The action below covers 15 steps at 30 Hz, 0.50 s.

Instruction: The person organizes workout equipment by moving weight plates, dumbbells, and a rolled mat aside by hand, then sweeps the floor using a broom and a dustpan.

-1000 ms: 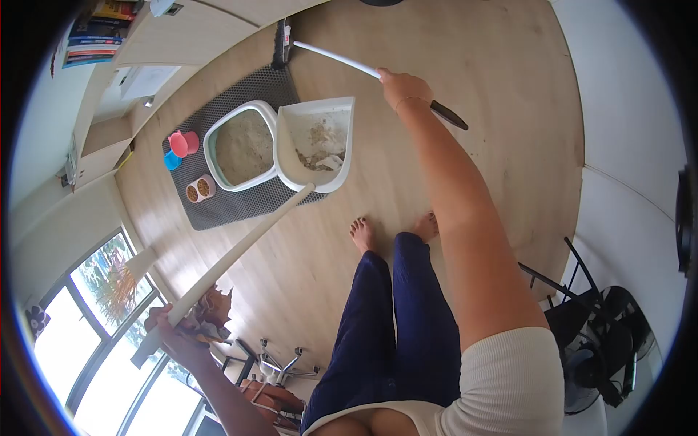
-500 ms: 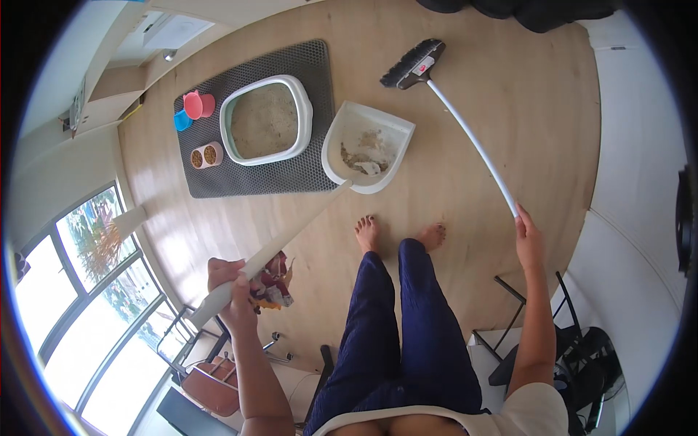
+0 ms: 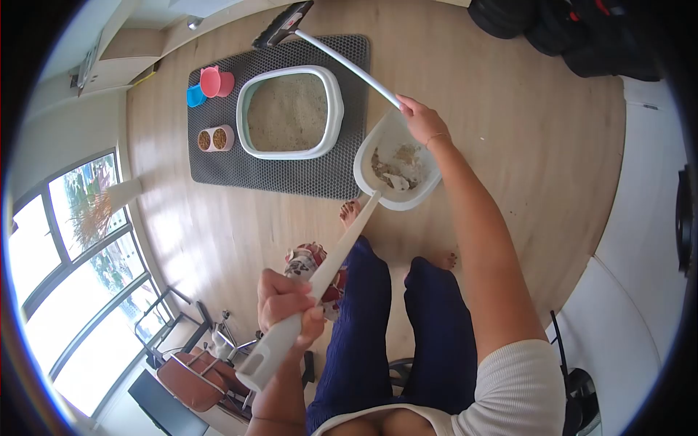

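My left hand [image 3: 287,305] is closed around the long pale handle of a white dustpan [image 3: 411,203]. Clumps of grey-brown litter and a whitish scrap lie inside the pan, which is near my feet. A crumpled red and white patterned thing [image 3: 307,256] hangs beside the same hand; how it is held is hidden. My right hand [image 3: 425,123], reaching across over the dustpan, grips the white stick of a broom [image 3: 345,64]. The dark-bristled broom head [image 3: 283,25] is at the far edge of the mat, beyond a white litter box [image 3: 333,109].
The litter box stands on a grey honeycomb mat [image 3: 211,173]. Also on the mat are a double food bowl [image 3: 216,139], a pink cup [image 3: 217,83] and a blue cup [image 3: 196,96]. Black bags [image 3: 552,33] sit at the far right; a brown chair [image 3: 193,381] is at lower left.
My right hand has swung left and forward, carrying the broom head from right of the dustpan to behind the litter box. My left hand and the dustpan have shifted right in view.
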### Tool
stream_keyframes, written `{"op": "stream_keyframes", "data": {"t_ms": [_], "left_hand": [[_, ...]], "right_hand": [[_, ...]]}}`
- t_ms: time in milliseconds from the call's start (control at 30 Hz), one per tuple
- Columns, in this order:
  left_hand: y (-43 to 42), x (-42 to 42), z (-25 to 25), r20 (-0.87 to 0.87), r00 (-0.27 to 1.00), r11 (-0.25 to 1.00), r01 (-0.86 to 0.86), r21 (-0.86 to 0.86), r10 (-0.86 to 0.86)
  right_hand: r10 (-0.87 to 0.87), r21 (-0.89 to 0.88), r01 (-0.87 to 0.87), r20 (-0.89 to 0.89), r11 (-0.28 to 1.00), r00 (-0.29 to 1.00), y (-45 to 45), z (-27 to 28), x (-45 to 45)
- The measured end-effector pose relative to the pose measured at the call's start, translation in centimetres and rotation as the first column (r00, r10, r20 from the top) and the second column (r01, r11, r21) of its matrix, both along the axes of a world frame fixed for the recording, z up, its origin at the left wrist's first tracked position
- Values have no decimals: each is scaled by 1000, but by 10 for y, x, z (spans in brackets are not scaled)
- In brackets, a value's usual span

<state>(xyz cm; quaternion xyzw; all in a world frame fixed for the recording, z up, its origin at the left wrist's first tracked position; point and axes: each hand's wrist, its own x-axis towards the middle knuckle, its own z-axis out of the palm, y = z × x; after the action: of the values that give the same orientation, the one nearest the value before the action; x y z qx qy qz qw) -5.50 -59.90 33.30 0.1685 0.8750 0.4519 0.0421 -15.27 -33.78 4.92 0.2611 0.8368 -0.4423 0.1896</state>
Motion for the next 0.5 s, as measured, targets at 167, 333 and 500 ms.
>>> {"op": "stream_keyframes", "data": {"t_ms": [167,333,500], "left_hand": [[-4,-13,0,-34,999,999,40,15,-40],[-23,-23,-13,-57,998,989,18,150,-10],[-29,-38,-29,-169,984,878,129,462,-56]], "right_hand": [[274,156,-289,110,945,955,-54,-20,-108],[284,318,-272,8,908,959,-77,-63,-177],[263,371,-269,66,889,962,-25,-73,-157]]}}
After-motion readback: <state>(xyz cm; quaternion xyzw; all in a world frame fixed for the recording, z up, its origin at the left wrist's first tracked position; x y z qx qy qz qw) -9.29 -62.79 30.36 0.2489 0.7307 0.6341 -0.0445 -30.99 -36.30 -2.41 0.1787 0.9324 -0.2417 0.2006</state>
